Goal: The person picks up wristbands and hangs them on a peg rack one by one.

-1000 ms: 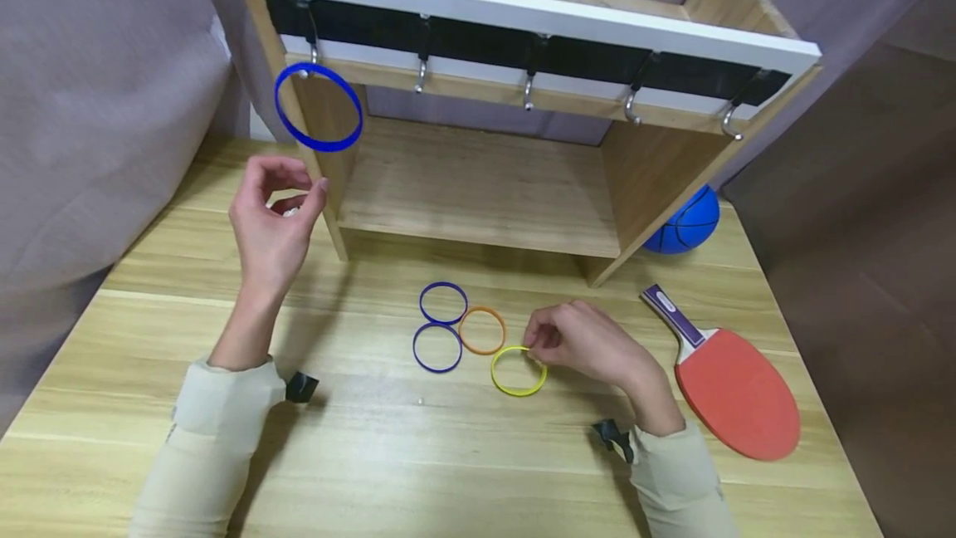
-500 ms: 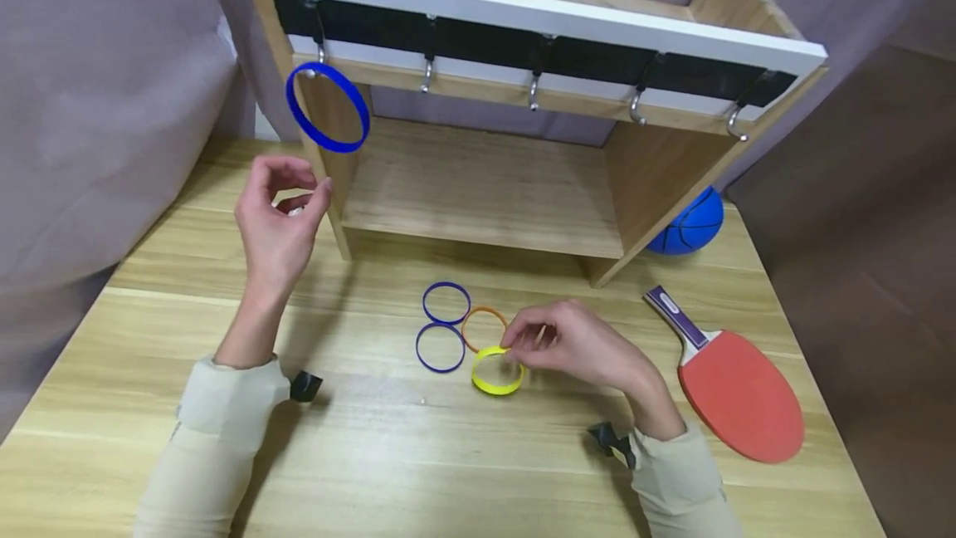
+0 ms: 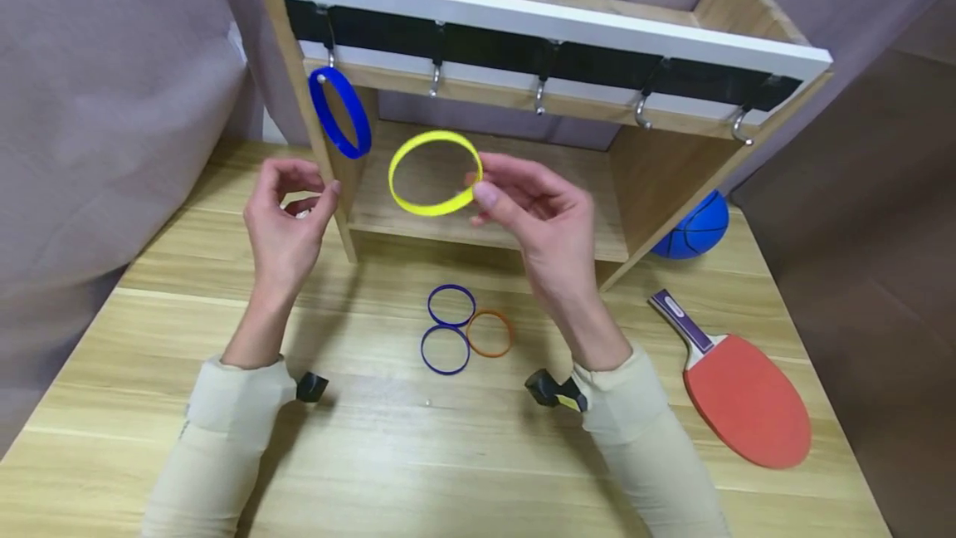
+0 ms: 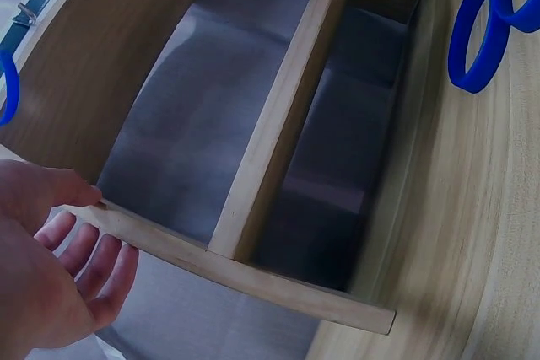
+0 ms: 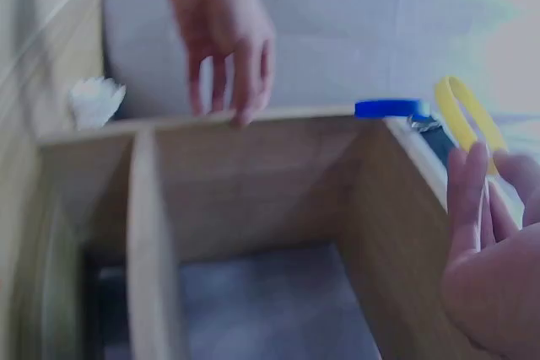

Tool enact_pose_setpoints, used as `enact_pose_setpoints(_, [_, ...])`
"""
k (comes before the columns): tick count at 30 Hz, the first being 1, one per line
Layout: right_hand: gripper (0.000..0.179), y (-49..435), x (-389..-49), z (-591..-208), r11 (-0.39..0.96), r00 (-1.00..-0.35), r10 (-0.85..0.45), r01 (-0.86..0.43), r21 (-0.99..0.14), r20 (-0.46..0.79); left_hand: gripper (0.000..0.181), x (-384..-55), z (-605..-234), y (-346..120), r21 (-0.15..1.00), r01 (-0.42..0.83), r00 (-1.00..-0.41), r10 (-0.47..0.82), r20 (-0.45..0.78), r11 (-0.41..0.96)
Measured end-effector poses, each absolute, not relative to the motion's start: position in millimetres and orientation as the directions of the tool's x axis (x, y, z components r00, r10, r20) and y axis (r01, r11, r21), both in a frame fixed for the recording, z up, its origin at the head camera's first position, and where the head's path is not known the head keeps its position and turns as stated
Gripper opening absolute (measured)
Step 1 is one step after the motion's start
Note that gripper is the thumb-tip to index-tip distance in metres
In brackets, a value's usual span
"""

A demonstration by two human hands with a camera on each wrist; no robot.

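Note:
My right hand (image 3: pixel 548 231) pinches a yellow ring (image 3: pixel 435 136) between thumb and fingers, holding it up in front of the rack's open compartment. The yellow ring (image 5: pixel 460 115) also shows at the fingertips in the right wrist view. A blue ring (image 3: pixel 339 114) hangs from the leftmost hook of the wooden rack (image 3: pixel 478 181). My left hand (image 3: pixel 287 206) is at the rack's left side panel. In the left wrist view its thumb lies on the panel edge (image 4: pixel 169 238), with curled fingers on the outer side.
Two dark blue rings (image 3: pixel 446 349) and an orange ring (image 3: pixel 490 354) lie on the wooden table (image 3: pixel 418 471). Several bare hooks (image 3: pixel 540 98) line the rack's front bar. A red table tennis paddle (image 3: pixel 747 401) and a blue ball (image 3: pixel 695 227) are at the right.
My right hand has lifted the yellow ring from the table, up and to the left. The left hand stays at the panel. The hanging blue ring has turned more edge-on.

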State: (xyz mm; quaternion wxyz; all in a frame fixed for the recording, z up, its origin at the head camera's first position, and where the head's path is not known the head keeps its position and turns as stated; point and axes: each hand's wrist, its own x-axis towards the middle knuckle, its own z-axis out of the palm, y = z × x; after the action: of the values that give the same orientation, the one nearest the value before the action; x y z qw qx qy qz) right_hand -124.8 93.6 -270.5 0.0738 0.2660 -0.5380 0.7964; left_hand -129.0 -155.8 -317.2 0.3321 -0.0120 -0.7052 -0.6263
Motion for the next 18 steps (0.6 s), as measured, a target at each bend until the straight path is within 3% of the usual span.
enact_pose_setpoints(12, [0.023, 73, -146, -255, -0.504, -0.89, -0.048, -0.371, -0.78, 0.454, 0.028, -130, -318, -156, 0.873, 0.432, -0.781, -0.39, 0.488, 0.227])
enact_pose_setpoints(18, [0.024, 74, -150, -260, -0.478, -0.891, -0.046, -0.378, -0.793, 0.453, 0.027, -129, -318, -157, 0.874, 0.429, -0.781, -0.393, 0.486, 0.228])
